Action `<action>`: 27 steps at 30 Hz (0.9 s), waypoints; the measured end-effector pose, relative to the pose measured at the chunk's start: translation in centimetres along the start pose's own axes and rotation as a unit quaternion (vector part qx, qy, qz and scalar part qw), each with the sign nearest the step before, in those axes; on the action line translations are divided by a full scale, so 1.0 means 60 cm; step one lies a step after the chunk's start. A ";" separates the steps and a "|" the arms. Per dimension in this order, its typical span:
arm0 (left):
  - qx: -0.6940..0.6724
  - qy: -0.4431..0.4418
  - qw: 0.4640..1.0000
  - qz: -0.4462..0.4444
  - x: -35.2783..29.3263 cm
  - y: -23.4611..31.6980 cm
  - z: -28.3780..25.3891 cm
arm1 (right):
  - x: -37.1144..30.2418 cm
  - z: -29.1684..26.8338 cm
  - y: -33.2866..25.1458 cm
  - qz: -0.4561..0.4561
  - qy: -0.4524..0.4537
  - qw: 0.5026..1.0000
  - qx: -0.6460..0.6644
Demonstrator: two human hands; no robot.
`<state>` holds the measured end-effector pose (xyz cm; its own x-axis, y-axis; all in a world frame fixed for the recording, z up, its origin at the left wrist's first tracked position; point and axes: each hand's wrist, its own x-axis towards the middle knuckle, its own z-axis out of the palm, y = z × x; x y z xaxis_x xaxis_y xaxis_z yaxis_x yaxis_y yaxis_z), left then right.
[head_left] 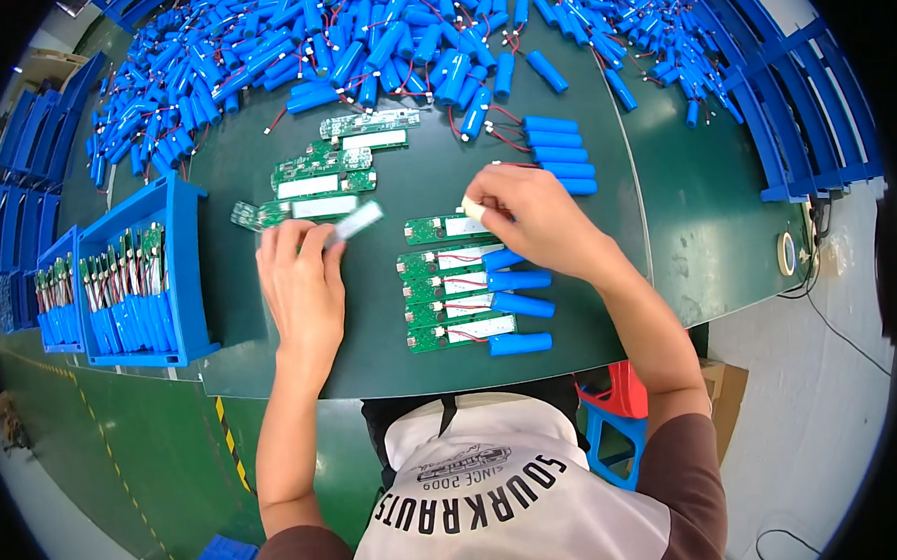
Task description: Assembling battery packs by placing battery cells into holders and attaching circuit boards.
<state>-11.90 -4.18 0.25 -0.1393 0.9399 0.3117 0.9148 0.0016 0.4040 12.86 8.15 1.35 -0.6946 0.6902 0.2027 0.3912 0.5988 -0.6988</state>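
My left hand [303, 276] is closed, pinching a motion-blurred circuit board [358, 221] with a whitish face between thumb and fingers. My right hand [531, 216] has its fingers drawn together above the top circuit board [426, 228] of a column; a cream finger cot [473, 210] shows at its fingertips. Whatever they grip is hidden. Below it, several green boards with white pads lie in a row, each joined by red wires to a blue cylindrical battery [520, 344]. Left of centre are loose green boards [323, 163], partly overlapping. Wired blue batteries [553, 140] lie stacked beyond my right hand.
A large heap of blue batteries [358, 44] spreads across the far table. On the left, blue bins [189, 261] hold upright boards with batteries. Blue racks [811, 94] stand at the right, near a tape roll [787, 253]. A red and blue stool [615, 423] is below the table edge.
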 end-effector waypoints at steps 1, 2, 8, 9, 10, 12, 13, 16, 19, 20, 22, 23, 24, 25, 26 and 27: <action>-0.010 0.030 0.999 -0.003 0.001 0.008 0.000 | 0.006 0.006 -0.003 -0.021 -0.016 0.999 -0.041; -0.021 0.060 0.998 -0.007 0.002 0.017 0.002 | 0.010 0.012 -0.004 -0.042 -0.032 0.995 -0.082; -0.101 -0.010 0.983 0.153 -0.007 0.063 0.062 | 0.021 0.035 -0.023 -0.017 -0.059 0.991 -0.121; -0.090 0.010 0.984 0.152 -0.011 0.063 0.067 | 0.020 0.037 -0.027 -0.019 -0.066 0.990 -0.120; -0.093 0.010 0.984 0.152 -0.012 0.061 0.069 | 0.017 0.039 -0.030 -0.016 -0.067 0.990 -0.122; -0.112 0.007 0.981 0.156 -0.015 0.056 0.071 | 0.011 0.043 -0.033 -0.014 -0.066 0.990 -0.125; -0.114 0.006 0.981 0.155 -0.016 0.057 0.072 | 0.011 0.041 -0.033 0.006 -0.068 0.991 -0.115; -0.099 0.016 0.981 0.165 -0.015 0.057 0.074 | 0.015 0.039 -0.029 0.011 -0.075 0.991 -0.110; -0.086 0.015 0.980 0.179 -0.013 0.056 0.072 | 0.016 0.042 -0.026 -0.051 -0.058 0.987 -0.144; -0.073 0.014 0.981 0.181 -0.013 0.056 0.070 | 0.016 0.042 -0.028 -0.052 -0.059 0.986 -0.145; -0.062 0.015 0.981 0.184 -0.014 0.056 0.070 | 0.016 0.038 -0.031 -0.091 -0.071 0.979 -0.166; -0.065 0.008 0.981 0.180 -0.015 0.055 0.072 | 0.017 0.038 -0.027 -0.091 -0.072 0.979 -0.168; -0.068 0.002 0.982 0.177 -0.014 0.055 0.074 | 0.018 0.040 -0.022 -0.083 -0.061 0.984 -0.142; -0.069 0.003 0.982 0.176 -0.015 0.054 0.074 | 0.017 0.042 -0.020 -0.075 -0.051 0.989 -0.115; -0.068 0.001 0.982 0.176 -0.014 0.054 0.074 | 0.016 0.044 -0.021 -0.075 -0.053 0.989 -0.115; -0.067 -0.001 0.982 0.177 -0.014 0.054 0.073 | 0.016 0.047 -0.024 -0.059 -0.043 0.991 -0.116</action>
<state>-7.14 -3.47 -2.45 0.1784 0.8743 0.4514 0.8478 -0.3694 0.3804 9.94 6.80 0.60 -0.7888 0.5789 0.2066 0.4257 0.7570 -0.4957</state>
